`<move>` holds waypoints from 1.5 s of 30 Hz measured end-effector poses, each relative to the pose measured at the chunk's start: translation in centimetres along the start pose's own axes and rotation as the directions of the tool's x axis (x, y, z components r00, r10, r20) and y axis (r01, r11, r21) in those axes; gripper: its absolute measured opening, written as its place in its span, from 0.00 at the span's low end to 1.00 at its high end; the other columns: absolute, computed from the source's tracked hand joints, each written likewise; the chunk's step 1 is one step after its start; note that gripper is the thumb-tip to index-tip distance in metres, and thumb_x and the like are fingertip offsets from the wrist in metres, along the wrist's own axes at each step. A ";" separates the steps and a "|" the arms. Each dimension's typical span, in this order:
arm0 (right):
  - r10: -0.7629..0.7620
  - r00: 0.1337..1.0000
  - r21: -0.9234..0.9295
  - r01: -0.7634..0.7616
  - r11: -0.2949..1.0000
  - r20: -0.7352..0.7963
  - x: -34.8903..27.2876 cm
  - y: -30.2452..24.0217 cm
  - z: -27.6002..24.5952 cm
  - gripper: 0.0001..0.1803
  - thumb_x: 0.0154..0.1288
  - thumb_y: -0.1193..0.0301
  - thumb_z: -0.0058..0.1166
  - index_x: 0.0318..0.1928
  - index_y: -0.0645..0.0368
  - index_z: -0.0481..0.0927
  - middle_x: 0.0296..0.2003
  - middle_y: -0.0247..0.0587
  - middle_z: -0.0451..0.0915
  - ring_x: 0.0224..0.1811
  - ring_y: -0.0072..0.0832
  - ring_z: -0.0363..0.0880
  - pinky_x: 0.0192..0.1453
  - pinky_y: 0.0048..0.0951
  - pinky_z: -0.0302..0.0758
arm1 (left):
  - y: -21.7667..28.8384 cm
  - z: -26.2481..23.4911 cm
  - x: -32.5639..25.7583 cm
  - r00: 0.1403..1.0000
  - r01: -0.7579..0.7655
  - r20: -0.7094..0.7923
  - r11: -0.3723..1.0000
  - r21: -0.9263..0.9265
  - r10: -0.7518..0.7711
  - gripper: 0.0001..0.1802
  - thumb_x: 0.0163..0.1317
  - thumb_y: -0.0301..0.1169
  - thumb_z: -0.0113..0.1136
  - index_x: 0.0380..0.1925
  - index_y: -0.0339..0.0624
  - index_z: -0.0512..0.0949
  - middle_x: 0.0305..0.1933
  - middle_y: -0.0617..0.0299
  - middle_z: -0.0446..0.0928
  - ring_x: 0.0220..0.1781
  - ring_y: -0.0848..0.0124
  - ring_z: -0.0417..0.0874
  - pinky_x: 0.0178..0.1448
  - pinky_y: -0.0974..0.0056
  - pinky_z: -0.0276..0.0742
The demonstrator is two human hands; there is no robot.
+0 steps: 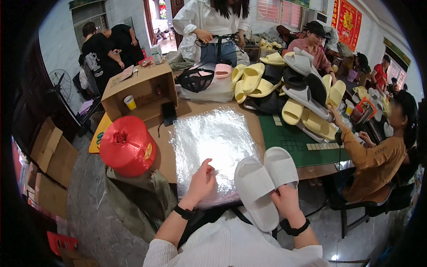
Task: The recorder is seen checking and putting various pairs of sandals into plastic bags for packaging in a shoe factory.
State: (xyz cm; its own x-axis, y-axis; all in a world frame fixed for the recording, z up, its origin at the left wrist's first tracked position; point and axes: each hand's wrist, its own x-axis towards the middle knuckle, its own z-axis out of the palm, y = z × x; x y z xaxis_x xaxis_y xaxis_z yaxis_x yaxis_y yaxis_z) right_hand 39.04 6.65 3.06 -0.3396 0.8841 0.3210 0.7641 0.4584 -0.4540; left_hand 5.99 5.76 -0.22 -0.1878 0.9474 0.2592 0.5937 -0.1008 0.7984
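A pair of white slides with ribbed straps is in front of me, the left slide point(255, 184) overlapping the right slide point(280, 164). My right hand point(287, 202) grips the pair from the near side, its fingers partly hidden at the opening of the right slide. Over the near part of a stack of shiny clear plastic bags point(200, 133) hovers my left hand point(202, 182). It is empty, with the index finger stretched out and the other fingers loosely bent. Whether it touches the plastic I cannot tell.
Left of the plastic stand a large red roll of plastic twine point(127, 147) and a cardboard box point(142, 95) on its side. A pile of yellow, white and black slides point(307, 98) covers the back right, beside a green mat point(282, 142). Several people work around the table.
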 end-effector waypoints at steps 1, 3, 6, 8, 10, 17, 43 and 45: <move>-0.025 0.997 -0.007 0.025 1.000 0.067 -0.2 0.0 -0.5 0.13 0.58 0.64 0.61 0.33 0.62 0.78 0.26 0.53 0.79 0.29 0.53 0.80 0.34 0.50 0.76 | -0.2 -0.1 0.2 1.000 0.022 0.012 0.999 -0.040 -0.022 0.23 0.62 0.25 0.61 0.58 0.38 0.71 0.43 0.50 0.82 0.47 0.57 0.85 0.51 0.58 0.80; -0.101 0.992 0.019 0.100 0.995 0.080 -0.6 -0.5 -1.4 0.13 0.58 0.64 0.61 0.32 0.62 0.78 0.26 0.53 0.79 0.28 0.52 0.80 0.34 0.49 0.76 | -0.8 0.1 0.4 0.999 0.045 0.024 0.996 -0.083 -0.043 0.20 0.64 0.24 0.58 0.57 0.37 0.73 0.41 0.51 0.83 0.45 0.58 0.86 0.49 0.59 0.80; -0.205 0.972 0.039 0.202 0.979 0.113 -1.1 -0.8 -1.9 0.14 0.57 0.63 0.62 0.32 0.63 0.78 0.26 0.52 0.79 0.28 0.50 0.80 0.33 0.47 0.77 | -0.3 0.0 0.7 0.998 0.046 -0.037 0.994 -0.096 -0.049 0.11 0.70 0.27 0.51 0.45 0.33 0.80 0.38 0.50 0.85 0.43 0.62 0.88 0.46 0.61 0.80; -0.242 0.959 0.002 0.244 0.970 0.145 -1.3 -1.1 -1.9 0.14 0.56 0.63 0.63 0.31 0.62 0.79 0.26 0.50 0.80 0.28 0.48 0.81 0.33 0.45 0.77 | -1.1 0.6 1.0 0.997 0.043 -0.054 0.992 -0.119 -0.050 0.10 0.71 0.29 0.52 0.45 0.35 0.79 0.39 0.50 0.85 0.43 0.58 0.87 0.46 0.59 0.80; -0.266 0.954 -0.003 0.269 0.963 0.140 -1.3 -1.7 -1.8 0.15 0.56 0.62 0.63 0.31 0.62 0.79 0.26 0.50 0.80 0.28 0.47 0.81 0.33 0.45 0.77 | -2.0 1.1 1.2 0.995 0.041 -0.080 0.989 -0.139 -0.053 0.10 0.71 0.32 0.53 0.44 0.37 0.79 0.40 0.50 0.85 0.42 0.55 0.87 0.46 0.58 0.80; -0.290 0.932 0.028 0.291 0.956 0.219 -2.1 -1.9 -1.1 0.15 0.57 0.62 0.63 0.32 0.62 0.79 0.26 0.49 0.80 0.29 0.46 0.82 0.33 0.46 0.78 | -1.6 1.8 1.5 0.998 0.060 -0.041 0.992 0.112 -0.056 0.16 0.66 0.38 0.62 0.39 0.37 0.70 0.35 0.50 0.75 0.35 0.52 0.77 0.42 0.53 0.75; -0.244 0.960 0.090 0.233 0.968 0.136 4.0 -3.5 2.9 0.14 0.64 0.64 0.56 0.32 0.64 0.76 0.28 0.55 0.80 0.30 0.54 0.81 0.37 0.51 0.78 | 7.4 -1.9 -0.5 0.834 -0.420 0.394 0.907 0.001 0.386 0.26 0.70 0.26 0.45 0.68 0.42 0.68 0.76 0.51 0.62 0.79 0.50 0.57 0.81 0.43 0.43; -0.192 0.969 0.078 0.182 0.980 0.157 5.2 -4.2 4.1 0.12 0.63 0.65 0.56 0.33 0.64 0.76 0.28 0.56 0.80 0.31 0.53 0.82 0.37 0.51 0.78 | 7.7 -1.6 -0.7 0.796 -0.437 0.434 0.897 -0.069 0.422 0.26 0.70 0.26 0.45 0.68 0.43 0.68 0.76 0.52 0.62 0.79 0.51 0.57 0.81 0.43 0.44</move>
State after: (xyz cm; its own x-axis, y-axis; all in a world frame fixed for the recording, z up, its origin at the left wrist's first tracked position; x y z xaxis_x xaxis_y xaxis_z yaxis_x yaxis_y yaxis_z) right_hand 31.76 9.68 3.20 -0.5622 0.7825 0.2676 0.6442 0.6173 -0.4517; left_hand 9.41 3.88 6.59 0.4403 0.8437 0.3071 0.5602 -0.5255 0.6403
